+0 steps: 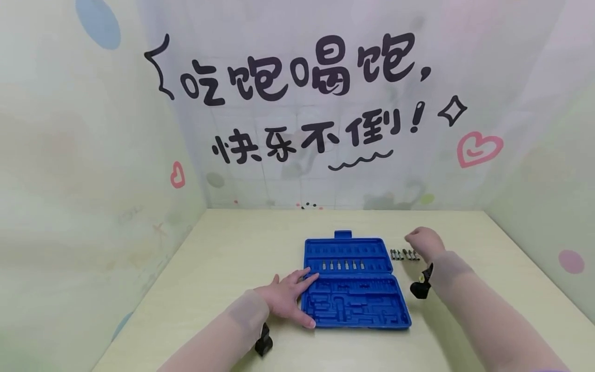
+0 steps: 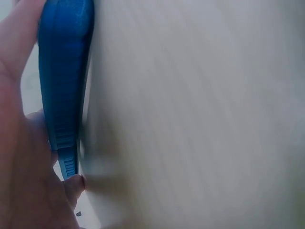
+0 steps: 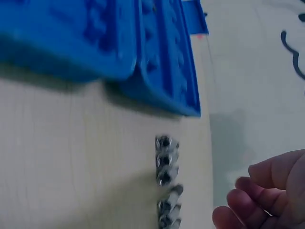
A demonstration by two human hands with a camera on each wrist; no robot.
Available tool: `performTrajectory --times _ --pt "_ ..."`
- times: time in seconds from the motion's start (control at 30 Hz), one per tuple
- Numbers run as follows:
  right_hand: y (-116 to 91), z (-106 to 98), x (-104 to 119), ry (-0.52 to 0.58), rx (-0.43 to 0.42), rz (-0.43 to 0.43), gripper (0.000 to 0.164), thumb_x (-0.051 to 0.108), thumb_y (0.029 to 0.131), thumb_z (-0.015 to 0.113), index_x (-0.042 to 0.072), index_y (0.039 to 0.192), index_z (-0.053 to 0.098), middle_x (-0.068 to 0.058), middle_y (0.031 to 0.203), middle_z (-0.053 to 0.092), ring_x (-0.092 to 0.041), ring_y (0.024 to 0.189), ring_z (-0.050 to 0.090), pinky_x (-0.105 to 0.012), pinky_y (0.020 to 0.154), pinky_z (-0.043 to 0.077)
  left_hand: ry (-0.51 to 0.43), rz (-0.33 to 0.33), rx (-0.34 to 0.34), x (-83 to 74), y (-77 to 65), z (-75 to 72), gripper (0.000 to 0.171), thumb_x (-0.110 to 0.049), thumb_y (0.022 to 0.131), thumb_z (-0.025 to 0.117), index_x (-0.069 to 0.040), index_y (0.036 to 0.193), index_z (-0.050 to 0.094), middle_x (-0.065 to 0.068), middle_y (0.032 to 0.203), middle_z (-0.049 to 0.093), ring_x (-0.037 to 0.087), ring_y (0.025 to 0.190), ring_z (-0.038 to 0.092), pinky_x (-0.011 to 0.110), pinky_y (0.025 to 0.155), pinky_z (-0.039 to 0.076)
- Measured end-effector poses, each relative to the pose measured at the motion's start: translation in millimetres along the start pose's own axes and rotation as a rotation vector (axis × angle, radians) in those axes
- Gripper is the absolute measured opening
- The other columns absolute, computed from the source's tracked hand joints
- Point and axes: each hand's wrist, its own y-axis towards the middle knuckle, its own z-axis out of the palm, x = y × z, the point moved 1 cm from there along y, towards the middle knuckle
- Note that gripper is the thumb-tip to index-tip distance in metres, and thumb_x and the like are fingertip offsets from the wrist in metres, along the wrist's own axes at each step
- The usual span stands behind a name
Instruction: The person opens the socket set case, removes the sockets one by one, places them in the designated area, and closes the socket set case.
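A blue plastic tool case lies unfolded flat on the table, with moulded slots in both halves. Several small silver bits stand in a row in its far half. My left hand rests along the case's left edge with fingers spread, the thumb at the near corner. Seen from the left wrist, that hand touches the case's side wall. Right of the case lie several more silver bits, with round dark-centred ends. My right hand hovers just beyond them, fingers loosely curled, nothing visible in them.
The light wood table runs back to a wall with black lettering and drawings. Side walls enclose it left and right. A black wrist camera is strapped at the right wrist, another at the left.
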Motion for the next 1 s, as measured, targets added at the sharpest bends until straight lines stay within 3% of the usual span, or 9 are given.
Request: performTrajectory --times 0.1,0.23,0.3,0.37,0.43,0.63,0.73,1.0 --pt "-0.9 16.3 19.6 0.053 0.034 -0.039 0.034 0.015 0.096 0.049 -0.011 0.116 0.058 -0.025 0.106 0.059 -0.028 0.081 0.052 -0.04 0.069 0.045 -0.01 -0.005 0.002 0.1 -0.1 -1.0 0.111 -0.071 0.069 0.07 -0.038 0.155 0.009 -0.007 0.161 0.001 0.026 0.147 0.007 0.064 0.111 0.001" --pt "-1.6 40.4 39.5 0.12 0.081 -0.035 0.017 0.01 0.093 0.055 -0.005 0.086 0.06 -0.01 0.081 0.056 -0.023 0.073 0.051 -0.037 0.068 0.047 -0.01 -0.008 0.004 0.4 0.9 -1.6 0.11 -0.071 0.069 0.07 -0.038 0.155 0.009 -0.006 0.161 0.002 0.026 0.147 0.007 0.064 0.111 0.001" --pt "-0.8 50.4 45.4 0.13 0.089 -0.016 0.024 0.009 0.091 0.056 0.004 0.068 0.051 -0.003 0.067 0.046 -0.021 0.064 0.048 -0.035 0.064 0.045 -0.003 -0.009 0.002 0.4 1.5 -1.9 0.11 -0.072 0.069 0.07 -0.039 0.154 0.009 -0.006 0.161 0.002 0.026 0.147 0.007 0.064 0.111 0.001" --pt "-0.2 58.7 49.0 0.13 0.092 0.002 0.035 0.008 0.09 0.056 0.011 0.06 0.039 0.001 0.058 0.036 -0.019 0.055 0.041 -0.033 0.059 0.042 0.003 -0.012 0.001 0.4 2.0 -1.9 0.11 -0.072 0.069 0.07 -0.039 0.154 0.008 -0.007 0.161 0.002 0.025 0.147 0.008 0.064 0.111 0.002" --pt "-0.5 65.3 51.2 0.115 0.09 0.015 0.039 0.009 0.089 0.056 0.015 0.057 0.033 0.002 0.055 0.03 -0.017 0.05 0.035 -0.032 0.055 0.038 0.007 -0.015 0.003 0.2 2.2 -1.7 0.11 -0.072 0.069 0.07 -0.039 0.154 0.009 -0.007 0.161 0.002 0.025 0.147 0.007 0.064 0.111 0.002" --pt "-4.5 81.0 53.0 0.0 0.136 0.026 0.034 0.015 0.088 0.059 0.012 0.057 0.044 -0.001 0.056 0.043 -0.017 0.051 0.04 -0.031 0.055 0.038 0.014 -0.021 0.006 0.0 3.2 -0.6 0.11 -0.071 0.068 0.07 -0.039 0.155 0.01 -0.006 0.161 0.003 0.025 0.147 0.007 0.064 0.111 0.002" --pt "-5.1 86.2 53.3 -0.052 0.158 0.048 0.035 0.018 0.087 0.061 0.012 0.057 0.046 -0.001 0.055 0.043 -0.017 0.05 0.04 -0.032 0.053 0.038 0.015 -0.021 0.007 0.6 3.5 0.0 0.11 -0.071 0.068 0.07 -0.038 0.155 0.01 -0.006 0.161 0.003 0.025 0.147 0.008 0.064 0.111 0.002" --pt "-1.7 88.5 58.3 -0.04 0.174 0.086 0.04 0.018 0.088 0.063 0.013 0.056 0.04 0.0 0.052 0.038 -0.017 0.049 0.039 -0.032 0.055 0.039 0.025 -0.012 0.001 2.7 4.0 0.3 0.11 -0.072 0.069 0.069 -0.039 0.154 0.008 -0.007 0.161 0.001 0.025 0.147 0.007 0.064 0.11 0.002"
